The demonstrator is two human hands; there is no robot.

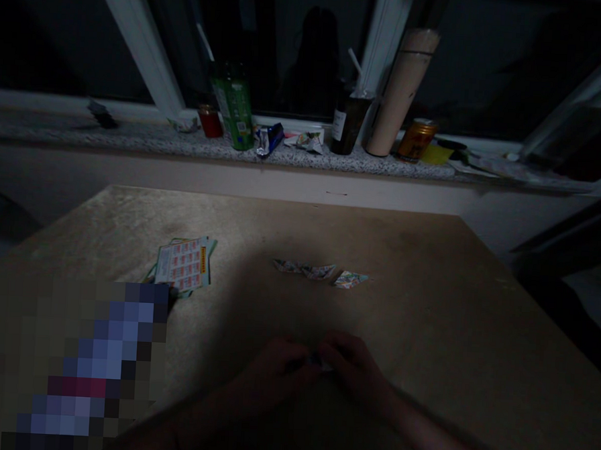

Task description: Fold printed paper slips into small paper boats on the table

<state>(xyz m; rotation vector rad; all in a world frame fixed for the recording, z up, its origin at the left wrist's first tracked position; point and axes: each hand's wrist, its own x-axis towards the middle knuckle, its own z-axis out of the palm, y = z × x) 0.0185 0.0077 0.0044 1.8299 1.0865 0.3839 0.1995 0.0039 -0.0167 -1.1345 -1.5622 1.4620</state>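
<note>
Both hands meet low on the brown table [429, 272], in deep shadow. My left hand [277, 368] and my right hand [356, 365] have their fingers pinched together on a small folded piece of paper [317, 362] between them; little of it shows. Farther back on the table lie three small folded paper pieces in a row [321, 272]. A stack of printed paper sheets [185, 264] lies to the left of the hands.
A blurred-out patch [96, 362] covers the table's left front. On the stone windowsill [134, 136] stand a green bottle [235, 107], a red jar [210, 121], a dark cup with a straw [349, 120], a tall beige tumbler [400, 96] and an orange can [416, 140].
</note>
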